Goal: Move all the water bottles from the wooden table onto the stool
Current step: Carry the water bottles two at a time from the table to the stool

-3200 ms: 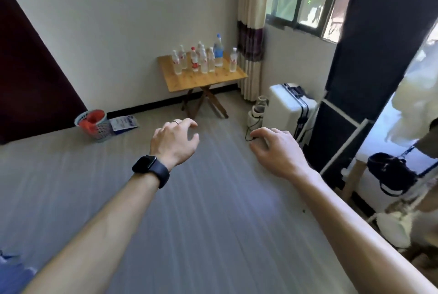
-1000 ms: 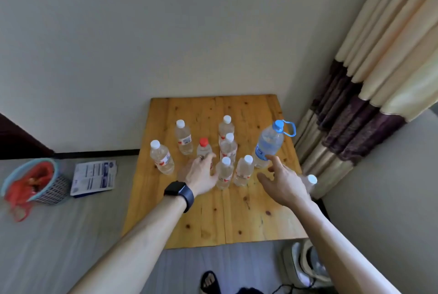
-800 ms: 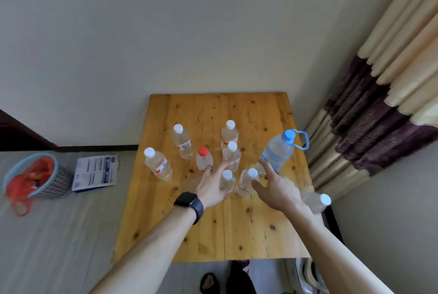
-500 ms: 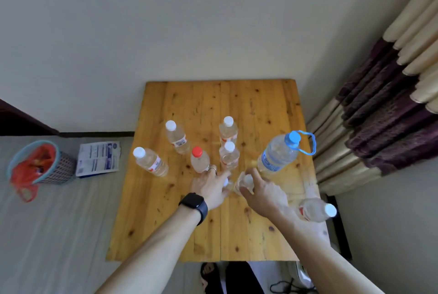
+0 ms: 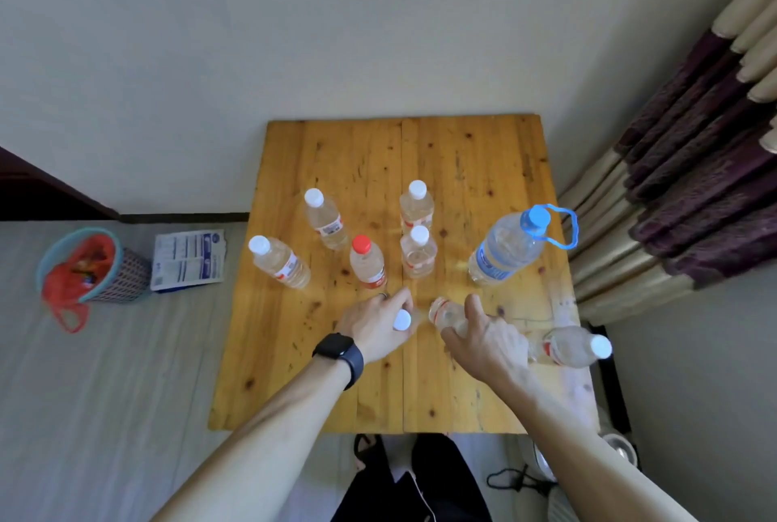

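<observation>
Wooden table (image 5: 462,168), open boards nearside of our grips: left hand (image 5: 376,330) clasps a white-capped bottle (image 5: 402,319), right hand (image 5: 485,340) a clear bottle (image 5: 446,313).

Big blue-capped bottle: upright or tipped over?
Upright: the big blue-capped bottle stands on its base on the wooden table, blue cap on top.

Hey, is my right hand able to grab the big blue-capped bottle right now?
Probably not yet: the right hand grips a small bottle. The blue-capped bottle stands just beyond it with only bare table between, so the way is otherwise free.
</observation>
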